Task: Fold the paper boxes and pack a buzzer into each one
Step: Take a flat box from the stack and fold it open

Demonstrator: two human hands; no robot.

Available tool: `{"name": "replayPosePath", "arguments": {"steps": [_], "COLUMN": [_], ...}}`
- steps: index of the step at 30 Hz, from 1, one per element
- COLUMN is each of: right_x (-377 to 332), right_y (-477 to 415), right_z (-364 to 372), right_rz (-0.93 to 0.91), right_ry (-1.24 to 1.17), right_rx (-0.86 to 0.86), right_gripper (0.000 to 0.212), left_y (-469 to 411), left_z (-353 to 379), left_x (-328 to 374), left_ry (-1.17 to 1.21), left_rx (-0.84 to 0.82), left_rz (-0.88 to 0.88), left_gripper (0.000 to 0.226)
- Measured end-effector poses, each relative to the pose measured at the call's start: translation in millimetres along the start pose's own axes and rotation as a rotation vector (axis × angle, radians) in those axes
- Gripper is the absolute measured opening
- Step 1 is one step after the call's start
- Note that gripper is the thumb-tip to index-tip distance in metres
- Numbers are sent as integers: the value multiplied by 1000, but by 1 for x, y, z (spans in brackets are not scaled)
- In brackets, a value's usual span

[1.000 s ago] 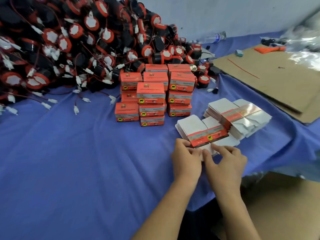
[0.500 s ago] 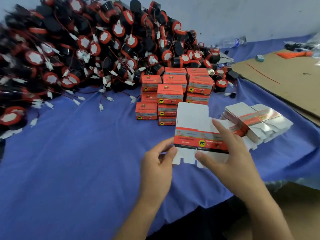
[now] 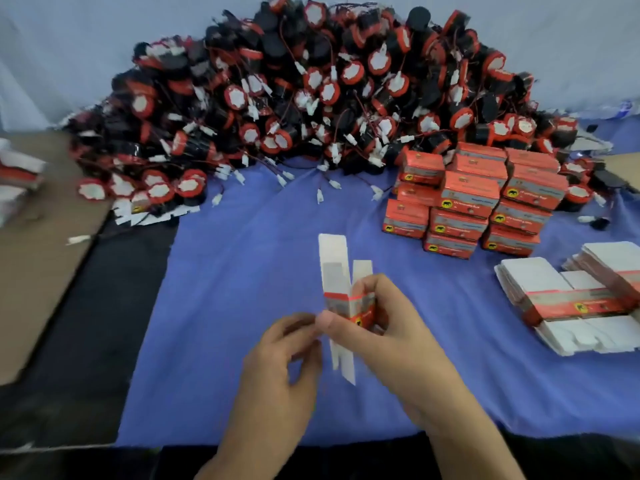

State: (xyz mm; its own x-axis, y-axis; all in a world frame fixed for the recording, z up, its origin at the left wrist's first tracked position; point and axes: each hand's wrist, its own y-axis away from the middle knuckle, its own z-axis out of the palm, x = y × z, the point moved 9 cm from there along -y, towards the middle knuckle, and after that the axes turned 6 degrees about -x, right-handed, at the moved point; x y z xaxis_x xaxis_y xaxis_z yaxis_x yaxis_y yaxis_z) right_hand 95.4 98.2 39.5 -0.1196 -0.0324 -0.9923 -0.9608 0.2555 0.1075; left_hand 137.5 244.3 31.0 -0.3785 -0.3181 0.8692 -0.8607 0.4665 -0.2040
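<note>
A blue cloth (image 3: 242,306) covers the middle of my table and runs back to the pale wall (image 3: 69,46) behind. To my left the cloth ends and the black tabletop (image 3: 86,358) shows, with a sheet of brown cardboard (image 3: 38,278) lying over its far left part, one edge angled toward me. At the far right edge, a corner of another brown cardboard piece (image 3: 623,166) sits on the cloth

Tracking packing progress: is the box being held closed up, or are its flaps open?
Open: the paper box, pinched by the right hand, has white flaps sticking out above and below.
</note>
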Motion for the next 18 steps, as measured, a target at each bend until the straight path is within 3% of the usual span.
{"name": "replayPosePath", "arguments": {"steps": [3,5,7,9,12,14,18], "right_x": [1,2,5,5,10,15,18], "right_y": [-4,-4,-2,3,9,15,29], "right_z": [26,30,37,44,58,65,78], "right_rz": [15,64,153,208,290,356,494], "right_ry": [-80,-304,-507,-644,-800,-868,-949], "right_rx": [-20,0,-29,-56,-75,-81,-153], "right_gripper": [21,22,44,42,38,52,77], "left_y": [13,22,28,31,30,27,23], "left_z": [-7,-22,-33,-33,-27,-30,-49], "left_x": [-7,-12,-18,-19,-15,-11,-1], "left_ry": [38,102,277,450,437,369,245], "left_rx": [-22,28,35,-13,-24,52,130], "left_rz": [-43,-54,-54,-32,2,25,156], "left_gripper": [41,41,60,88,119,117,80]}}
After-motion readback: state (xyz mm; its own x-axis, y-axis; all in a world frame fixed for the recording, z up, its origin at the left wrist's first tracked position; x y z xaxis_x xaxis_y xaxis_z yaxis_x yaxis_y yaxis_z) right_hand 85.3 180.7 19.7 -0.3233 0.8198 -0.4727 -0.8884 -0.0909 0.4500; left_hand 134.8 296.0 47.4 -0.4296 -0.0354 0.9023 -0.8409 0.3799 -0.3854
